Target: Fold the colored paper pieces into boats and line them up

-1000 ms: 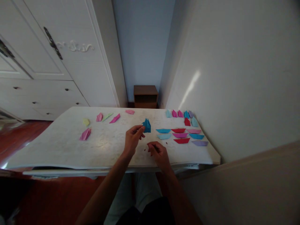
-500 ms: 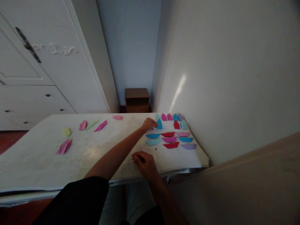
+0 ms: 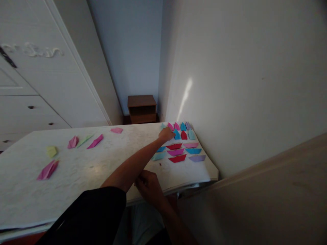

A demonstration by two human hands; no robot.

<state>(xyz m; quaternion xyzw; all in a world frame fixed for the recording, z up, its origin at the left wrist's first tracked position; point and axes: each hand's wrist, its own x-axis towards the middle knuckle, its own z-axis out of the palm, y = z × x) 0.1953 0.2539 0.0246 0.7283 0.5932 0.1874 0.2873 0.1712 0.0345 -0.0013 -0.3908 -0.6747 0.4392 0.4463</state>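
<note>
Head view: blue folded paper (image 3: 177,135) was touched by the left hand (image 3: 166,134), the right hand (image 3: 150,186) was curled near the worktop's (image 3: 102,153) edge, neither grip being discernible.

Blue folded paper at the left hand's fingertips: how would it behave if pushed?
Likely light: the blue paper looks like a small, thin folded sheet. Probably won't roll, given its pointed, straight-edged shape. It may crush if squeezed; no stiff backing shows.
</note>
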